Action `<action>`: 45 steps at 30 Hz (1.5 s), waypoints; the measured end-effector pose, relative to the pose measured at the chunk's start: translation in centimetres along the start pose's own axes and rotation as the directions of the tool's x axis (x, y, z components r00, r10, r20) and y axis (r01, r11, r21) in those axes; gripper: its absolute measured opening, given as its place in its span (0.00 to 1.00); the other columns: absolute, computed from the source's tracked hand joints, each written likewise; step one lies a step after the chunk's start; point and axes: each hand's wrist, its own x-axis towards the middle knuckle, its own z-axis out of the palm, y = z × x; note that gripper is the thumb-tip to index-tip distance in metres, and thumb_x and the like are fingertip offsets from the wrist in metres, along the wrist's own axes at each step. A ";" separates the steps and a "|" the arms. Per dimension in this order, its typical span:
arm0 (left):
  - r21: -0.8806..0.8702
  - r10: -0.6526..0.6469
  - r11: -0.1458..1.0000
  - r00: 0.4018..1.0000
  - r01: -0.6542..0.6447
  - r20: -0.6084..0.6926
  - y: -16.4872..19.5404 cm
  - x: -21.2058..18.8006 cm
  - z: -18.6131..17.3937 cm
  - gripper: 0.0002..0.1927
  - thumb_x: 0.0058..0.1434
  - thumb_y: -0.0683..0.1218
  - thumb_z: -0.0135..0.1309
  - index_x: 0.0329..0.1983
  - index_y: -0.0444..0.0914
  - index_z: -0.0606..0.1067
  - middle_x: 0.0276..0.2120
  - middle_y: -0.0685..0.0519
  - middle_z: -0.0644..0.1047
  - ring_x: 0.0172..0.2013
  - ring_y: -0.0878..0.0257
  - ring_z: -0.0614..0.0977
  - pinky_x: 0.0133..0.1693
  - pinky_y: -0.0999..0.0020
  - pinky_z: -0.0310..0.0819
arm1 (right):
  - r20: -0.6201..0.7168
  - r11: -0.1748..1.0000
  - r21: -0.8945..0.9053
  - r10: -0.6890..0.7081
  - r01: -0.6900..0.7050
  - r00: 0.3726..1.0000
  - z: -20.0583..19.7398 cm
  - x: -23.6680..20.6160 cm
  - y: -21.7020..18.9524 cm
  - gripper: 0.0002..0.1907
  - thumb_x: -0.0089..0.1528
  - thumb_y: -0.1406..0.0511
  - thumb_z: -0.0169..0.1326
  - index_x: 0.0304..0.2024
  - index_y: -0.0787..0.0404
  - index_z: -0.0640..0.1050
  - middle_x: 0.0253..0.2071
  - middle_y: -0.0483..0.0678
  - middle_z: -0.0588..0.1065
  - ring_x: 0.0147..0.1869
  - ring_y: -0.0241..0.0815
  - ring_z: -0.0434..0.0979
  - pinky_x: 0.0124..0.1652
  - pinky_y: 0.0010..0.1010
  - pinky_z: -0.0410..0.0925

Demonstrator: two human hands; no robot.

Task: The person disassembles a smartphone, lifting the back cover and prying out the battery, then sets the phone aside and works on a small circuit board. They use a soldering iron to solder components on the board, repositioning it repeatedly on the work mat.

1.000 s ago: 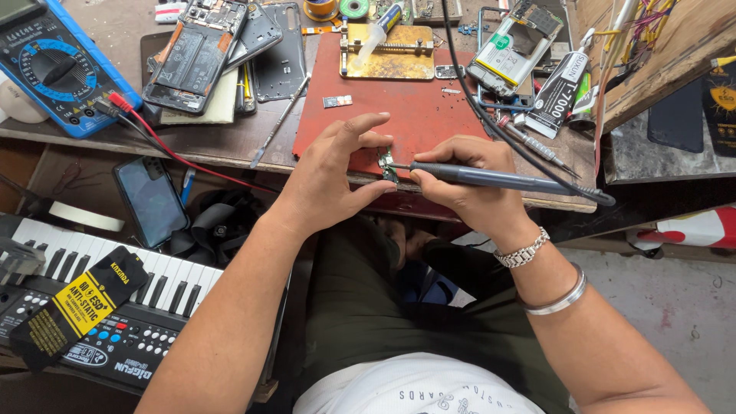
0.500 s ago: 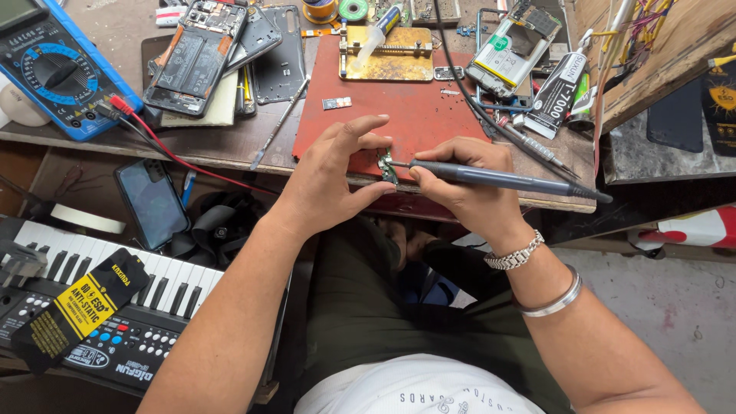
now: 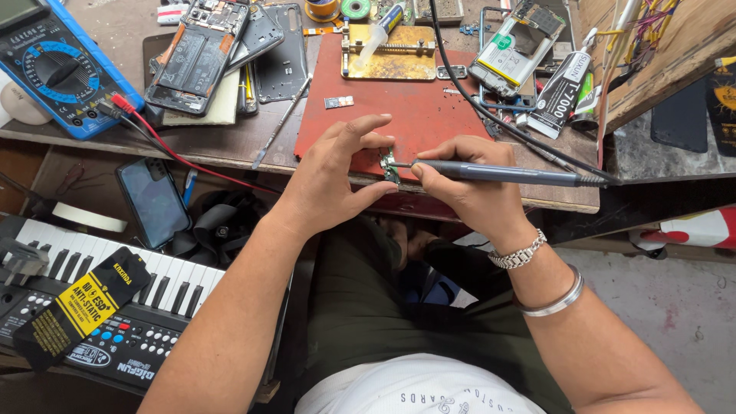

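At the upper left of the frame a blue multimeter (image 3: pixel 54 69) lies on the surface (image 3: pixel 230 146), with 1 opened phone (image 3: pixel 195 50) to its right. Near the centre, your left hand (image 3: pixel 333 180) has its grip closed on a small circuit board (image 3: pixel 389 167), pinched between thumb and fingers at the near edge of the red mat (image 3: pixel 406 107). Just right of it, your right hand (image 3: pixel 468 192) grips a dark soldering iron (image 3: pixel 506 174), its tip touching the board. A black cable (image 3: pixel 491 115) crosses the mat toward the right.
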 end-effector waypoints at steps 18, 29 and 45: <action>0.016 -0.002 1.000 1.000 0.002 -0.003 0.0 0.1 0.1 0.43 0.55 0.43 0.72 0.71 0.43 0.62 0.53 0.51 0.80 0.55 0.55 0.80 0.55 0.63 0.81 | -0.004 0.999 -0.016 -0.044 0.043 0.999 0.0 0.1 0.0 0.08 0.58 0.66 0.66 0.34 0.66 0.83 0.26 0.45 0.80 0.27 0.27 0.76 0.29 0.21 0.67; 0.003 -0.011 1.000 1.000 0.011 -0.002 0.0 0.1 0.1 0.43 0.55 0.43 0.71 0.71 0.43 0.62 0.53 0.50 0.80 0.55 0.55 0.81 0.55 0.64 0.81 | -0.006 0.999 0.000 -0.043 0.043 0.999 0.0 0.0 0.1 0.08 0.58 0.66 0.66 0.34 0.67 0.83 0.26 0.45 0.80 0.28 0.27 0.76 0.29 0.21 0.67; 0.066 0.014 0.998 1.000 -0.013 -0.008 -0.1 0.1 0.1 0.43 0.55 0.44 0.71 0.70 0.43 0.62 0.53 0.51 0.81 0.57 0.53 0.79 0.56 0.61 0.78 | 0.009 0.996 0.002 -0.090 0.090 0.996 -0.1 -0.2 0.3 0.10 0.58 0.66 0.67 0.36 0.66 0.83 0.31 0.47 0.81 0.33 0.31 0.79 0.34 0.23 0.71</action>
